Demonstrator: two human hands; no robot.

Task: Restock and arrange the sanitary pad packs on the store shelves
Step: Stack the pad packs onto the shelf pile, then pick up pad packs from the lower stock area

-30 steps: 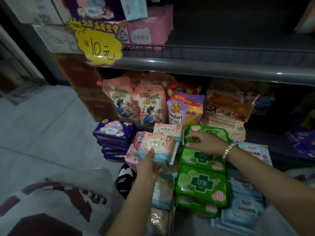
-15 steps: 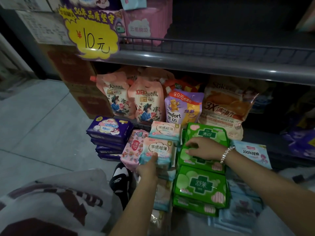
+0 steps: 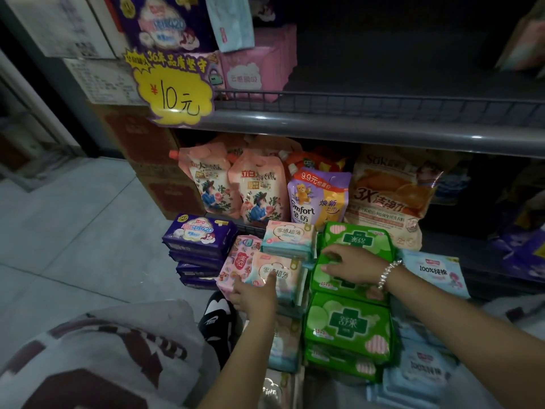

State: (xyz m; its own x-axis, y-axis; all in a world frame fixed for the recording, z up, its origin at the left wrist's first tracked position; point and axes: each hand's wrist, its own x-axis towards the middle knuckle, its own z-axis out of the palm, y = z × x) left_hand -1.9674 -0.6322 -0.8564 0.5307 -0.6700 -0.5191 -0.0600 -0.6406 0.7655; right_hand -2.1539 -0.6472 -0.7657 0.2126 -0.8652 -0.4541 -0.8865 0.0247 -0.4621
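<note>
Piles of sanitary pad packs lie on the floor in front of the shelves. My left hand [image 3: 255, 296] grips the near edge of a peach and blue pad pack [image 3: 283, 278], thumb on top. A matching pack [image 3: 289, 237] lies just behind it, and a pink patterned pack [image 3: 240, 259] sits to its left. My right hand [image 3: 352, 265], with a bead bracelet on the wrist, rests fingers spread on a green pad pack [image 3: 333, 278] in the green stack [image 3: 348, 323]. The upper shelf [image 3: 368, 129] holds pink packs [image 3: 253, 72] at its left end only.
A stack of purple packs [image 3: 199, 234] stands at the left, light blue packs [image 3: 436, 273] at the right. Detergent pouches [image 3: 259, 190] fill the lower shelf. A yellow price sign [image 3: 174, 93] hangs from the upper shelf. My knee [image 3: 103, 358] and a black shoe [image 3: 216, 315] are near.
The view has tilted up and moved closer. My left hand has slid further over the peach and blue pack; my right hand stays on the green pack.
</note>
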